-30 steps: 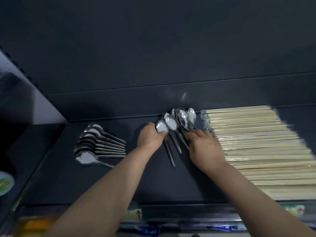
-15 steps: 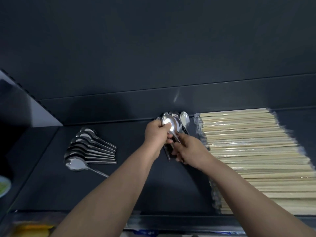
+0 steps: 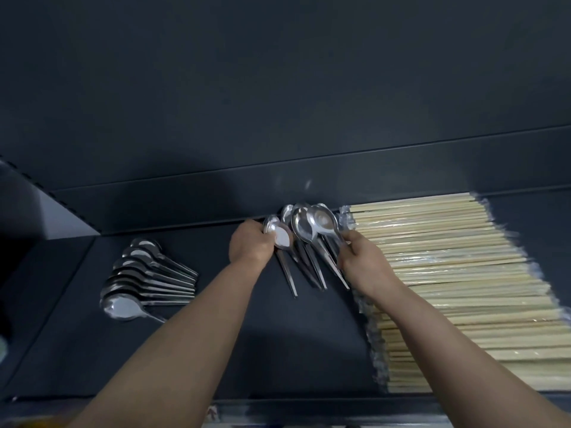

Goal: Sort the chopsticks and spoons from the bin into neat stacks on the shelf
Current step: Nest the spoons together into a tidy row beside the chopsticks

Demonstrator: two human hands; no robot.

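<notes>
The dark shelf (image 3: 278,350) is carrying wrapped chopsticks (image 3: 463,288) stacked at 3 o'clock and a nested spoon row (image 3: 145,273) at 9 o'clock. At centre, the left hand (image 3: 251,244) is gripping one spoon (image 3: 282,237) by its bowl, the right hand (image 3: 364,261) pinching the loose spoons (image 3: 312,227) by their handles.

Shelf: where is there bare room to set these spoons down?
Bare shelf lies between the stacked spoons and the loose spoons gripped by the left hand and right hand, and along the front edge. Crowded: loose spoons sit close beside the chopsticks, which cover most of the right.
</notes>
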